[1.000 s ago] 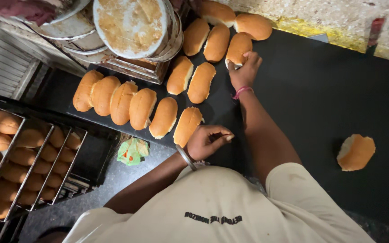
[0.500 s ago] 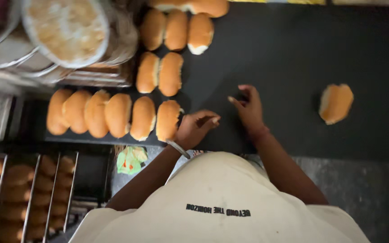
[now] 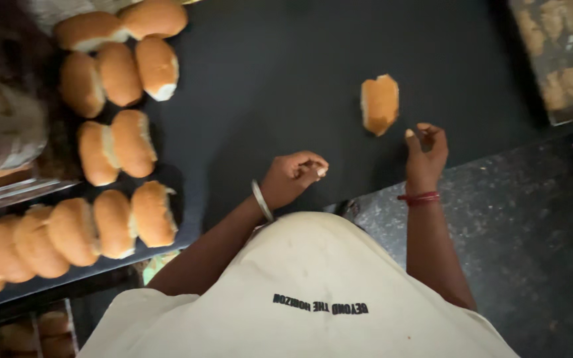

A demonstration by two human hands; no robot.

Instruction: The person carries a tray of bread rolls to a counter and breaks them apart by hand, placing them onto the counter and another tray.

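While right hand point(image 3: 424, 154) nears lone bun point(image 3: 380, 104), bun rows point(image 3: 111, 142) lie left.

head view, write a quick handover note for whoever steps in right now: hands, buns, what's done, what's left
Left hand: loosely curled over the black flat work surface, holding nothing that shows.
Right hand: open, empty, just below the lone golden bread bun, not touching it.
Done: rows of golden oblong buns lined up at the left of the surface.
Left: the lone bun sits apart from the rows.
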